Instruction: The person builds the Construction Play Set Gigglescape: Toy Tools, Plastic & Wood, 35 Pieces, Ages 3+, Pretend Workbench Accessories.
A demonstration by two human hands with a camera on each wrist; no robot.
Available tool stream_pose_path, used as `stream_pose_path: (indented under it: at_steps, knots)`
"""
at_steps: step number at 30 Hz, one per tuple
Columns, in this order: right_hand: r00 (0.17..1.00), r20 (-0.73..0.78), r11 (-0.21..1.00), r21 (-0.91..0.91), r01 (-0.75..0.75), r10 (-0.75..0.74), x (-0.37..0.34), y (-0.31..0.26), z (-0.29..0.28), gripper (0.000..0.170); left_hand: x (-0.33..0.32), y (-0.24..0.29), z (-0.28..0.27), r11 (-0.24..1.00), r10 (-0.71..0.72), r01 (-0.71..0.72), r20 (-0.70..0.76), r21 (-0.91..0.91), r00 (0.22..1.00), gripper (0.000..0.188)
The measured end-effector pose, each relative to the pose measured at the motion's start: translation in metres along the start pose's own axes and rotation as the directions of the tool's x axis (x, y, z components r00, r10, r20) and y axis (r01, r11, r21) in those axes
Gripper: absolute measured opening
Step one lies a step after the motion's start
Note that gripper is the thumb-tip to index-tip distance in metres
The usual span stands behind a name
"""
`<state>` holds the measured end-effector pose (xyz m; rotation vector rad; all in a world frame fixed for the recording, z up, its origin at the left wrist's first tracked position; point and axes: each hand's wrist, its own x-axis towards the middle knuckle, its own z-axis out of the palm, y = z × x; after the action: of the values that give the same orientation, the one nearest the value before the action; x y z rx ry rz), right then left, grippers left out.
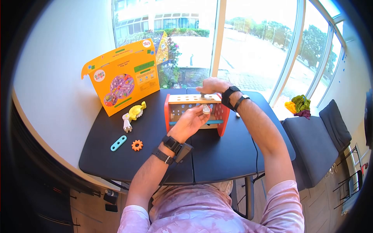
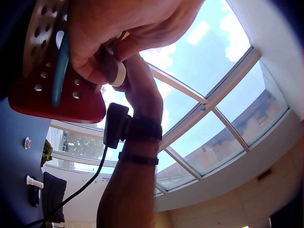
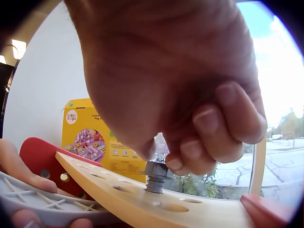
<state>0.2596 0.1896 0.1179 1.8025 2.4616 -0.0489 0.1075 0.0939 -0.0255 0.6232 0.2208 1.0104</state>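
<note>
A toy workbench with a wooden top plank (image 1: 186,98), red side panels (image 1: 222,120) and a blue rod (image 1: 175,123) stands on the black table. Over the plank, my right hand (image 1: 215,86) pinches the head of a grey toy bolt (image 3: 155,184) between thumb and fingers. Its threaded shaft points down at one of the plank's holes. My left hand (image 1: 191,119) is in front of the workbench, just under the plank, and grips a pale plastic piece (image 1: 206,110). In the right wrist view, that piece shows a ribbed lattice; fingers hide part of it.
At the left lie a yellow and white toy (image 1: 135,113), a light-blue strip with holes (image 1: 119,143) and an orange gear (image 1: 137,145). A yellow box (image 1: 128,77) stands behind them. Right of the table, a grey chair (image 1: 311,143) sits below bunched cloths (image 1: 299,105).
</note>
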Motion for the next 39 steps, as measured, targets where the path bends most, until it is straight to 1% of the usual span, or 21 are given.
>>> stream_pose_path:
  at_steps: [2,5,8,11,14,17,20,23,26,29,32,35,38,39]
  knots:
    - [0.999,0.011,0.999,0.002,-0.042,0.042,-0.005,-0.004,-0.006,0.064,0.000,0.001,0.000,1.000,0.003,-0.003,0.005,-0.003,1.000,0.029]
    - [0.996,0.089,0.997,0.080,0.001,-0.009,-0.009,-0.005,-0.010,0.066,0.000,0.001,0.000,1.000,0.006,-0.006,0.009,0.004,1.000,0.029]
    - [1.000,0.020,1.000,-0.013,-0.006,0.006,0.000,-0.001,0.000,0.067,0.001,0.001,0.002,1.000,0.001,-0.001,-0.005,-0.007,1.000,0.028]
    - [1.000,0.003,1.000,-0.004,0.031,-0.031,-0.003,0.000,-0.004,0.069,-0.002,0.002,0.004,1.000,0.006,-0.006,-0.011,-0.006,1.000,0.027]
    - [0.995,0.088,0.999,0.026,0.044,-0.046,0.000,-0.001,-0.003,0.069,-0.003,0.002,0.005,1.000,0.013,-0.013,0.001,0.004,1.000,0.027]
    - [0.999,0.018,0.999,-0.028,-0.039,0.040,0.007,-0.002,0.003,0.071,-0.002,0.002,0.005,1.000,0.009,-0.009,-0.010,0.003,1.000,0.027]
    - [1.000,-0.012,0.999,0.050,-0.001,0.002,0.001,-0.001,-0.001,0.070,-0.003,0.001,0.005,1.000,0.009,-0.009,-0.011,0.004,1.000,0.027]
    - [0.994,0.104,0.998,0.054,-0.024,0.018,-0.002,-0.004,-0.006,0.070,-0.003,0.001,0.005,1.000,0.020,-0.020,-0.005,0.015,1.000,0.028]
    - [1.000,0.009,1.000,-0.007,-0.001,0.001,0.000,0.001,0.002,0.068,-0.002,0.002,0.005,1.000,0.016,-0.016,-0.006,0.008,1.000,0.028]
    - [0.993,0.029,0.993,0.047,0.111,-0.113,0.006,0.007,0.006,0.070,-0.003,0.001,0.005,1.000,0.017,-0.017,0.002,0.021,1.000,0.026]
    - [0.996,0.091,1.000,0.006,0.012,-0.013,0.002,0.004,0.003,0.072,-0.002,0.001,0.006,0.999,0.013,-0.012,-0.020,0.031,1.000,0.023]
    - [0.993,0.115,0.996,0.084,-0.043,0.033,-0.006,-0.001,-0.004,0.073,-0.003,0.002,0.007,1.000,0.007,-0.007,-0.023,0.020,1.000,0.023]
    - [0.986,0.160,0.999,0.010,-0.046,0.044,0.006,0.003,0.001,0.080,-0.004,0.001,0.008,1.000,0.012,-0.011,-0.027,0.023,1.000,0.023]
    - [0.989,0.139,0.998,0.013,-0.055,0.053,0.008,0.006,0.004,0.080,-0.004,0.001,0.008,1.000,0.012,-0.012,-0.021,0.019,1.000,0.023]
